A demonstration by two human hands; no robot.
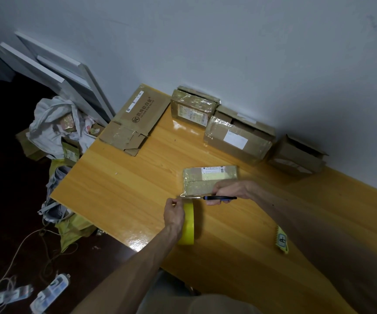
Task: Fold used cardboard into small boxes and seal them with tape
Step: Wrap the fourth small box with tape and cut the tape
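Cutting step, I reckoned: the left hand [174, 214] pinched the tape roll [188, 223] taut, the right hand [228, 191] gripped scissors [214, 197] whose blades met the strip between both sets of fingers, the small box [208, 177] sat just beyond them on the counter [119, 177], and next came a clean snip, open wood lying leftward.

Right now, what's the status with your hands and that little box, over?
Left hand holds yellow tape roll. Right hand holds scissors, blades along near edge of small taped box. Nothing blocking the cut.
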